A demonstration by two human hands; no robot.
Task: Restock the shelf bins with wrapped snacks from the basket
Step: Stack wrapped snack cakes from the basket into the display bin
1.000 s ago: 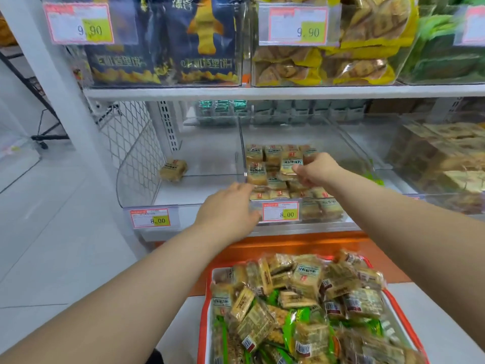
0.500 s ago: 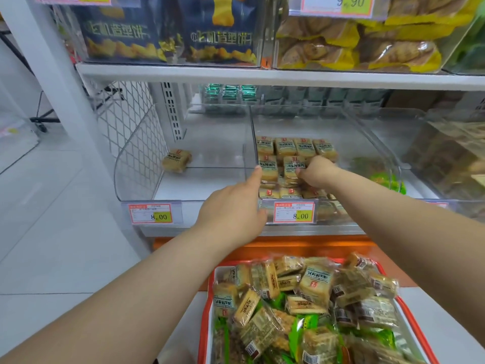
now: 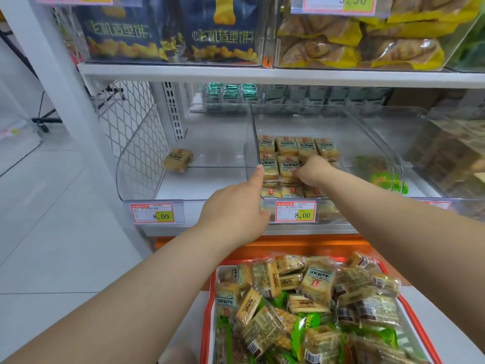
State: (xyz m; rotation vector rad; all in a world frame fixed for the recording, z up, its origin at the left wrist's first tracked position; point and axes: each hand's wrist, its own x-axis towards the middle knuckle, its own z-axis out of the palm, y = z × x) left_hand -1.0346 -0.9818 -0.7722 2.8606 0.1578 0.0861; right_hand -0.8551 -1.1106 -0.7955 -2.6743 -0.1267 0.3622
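A red-rimmed white basket [image 3: 207, 306] at the bottom holds a heap of tan and green wrapped snacks [image 3: 316, 282]. On the lower shelf, the middle clear bin [image 3: 367, 132] has neat rows of tan snacks [image 3: 305, 147]. My right hand [image 3: 313, 172] reaches into this bin, its fingertips pinched on one tan snack [image 3: 287, 165] in the second row. My left hand [image 3: 235, 210] is at the bin's front left corner, thumb on the front wall and index finger stretched up along the divider. Its other fingers are hidden.
The left clear bin [image 3: 136, 164] contains a single tan snack [image 3: 178, 160]. Green-wrapped snacks [image 3: 385, 178] lie to the right of the middle bin. Price tags [image 3: 296, 212] hang on the bin fronts. An upper shelf [image 3: 262, 73] carries blue and yellow bags overhead.
My right hand has moved deeper into the middle bin with a snack. My left index finger has stretched out along the divider. The view has tilted down a little.
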